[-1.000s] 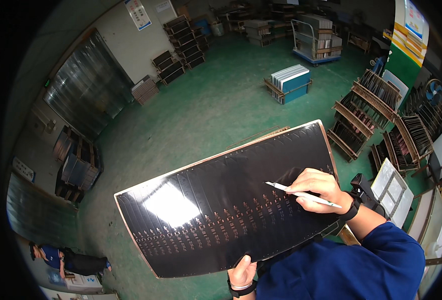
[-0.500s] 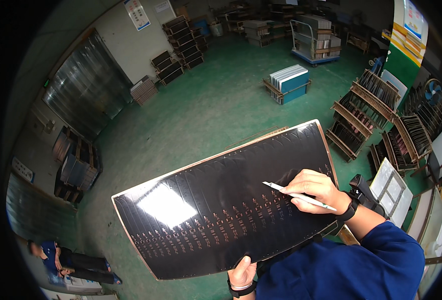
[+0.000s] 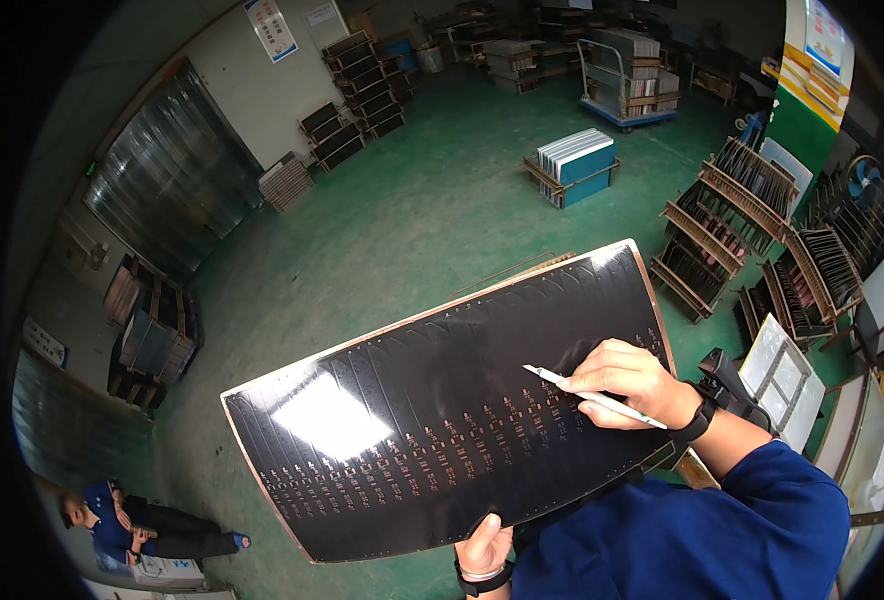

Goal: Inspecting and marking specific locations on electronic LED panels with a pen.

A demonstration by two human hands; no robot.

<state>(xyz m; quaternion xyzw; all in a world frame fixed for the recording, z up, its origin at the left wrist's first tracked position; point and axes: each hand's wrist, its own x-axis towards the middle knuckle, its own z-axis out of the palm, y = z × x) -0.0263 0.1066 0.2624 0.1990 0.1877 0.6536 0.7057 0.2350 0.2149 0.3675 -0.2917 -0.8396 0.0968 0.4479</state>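
Before me a large black panel [image 3: 442,350] with a copper-coloured edge and rows of small copper marks is held at a slant. My left hand [image 3: 485,546] grips its near lower edge, thumb on top and the other fingers hidden below. Above the panel's right part, my right hand [image 3: 630,383] holds a slim white-handled craft knife [image 3: 619,406] like a pen. The blade points left and lies over the black surface, close to the upper end of the copper rows. Whether its tip touches the panel I cannot tell. A bright glare covers part of the left side.
Racks of upright boards [image 3: 707,235] stand to the right, beside a pale framed panel [image 3: 780,385]. Ahead on the green floor [image 3: 362,230] are a blue-sided stack of boards [image 3: 584,165] and a loaded trolley [image 3: 627,90]. Another person [image 3: 127,525] is at lower left.
My right hand and the knife have shifted very slightly left. The panel and my left hand stay nearly in place. The other person has moved a little to the right.
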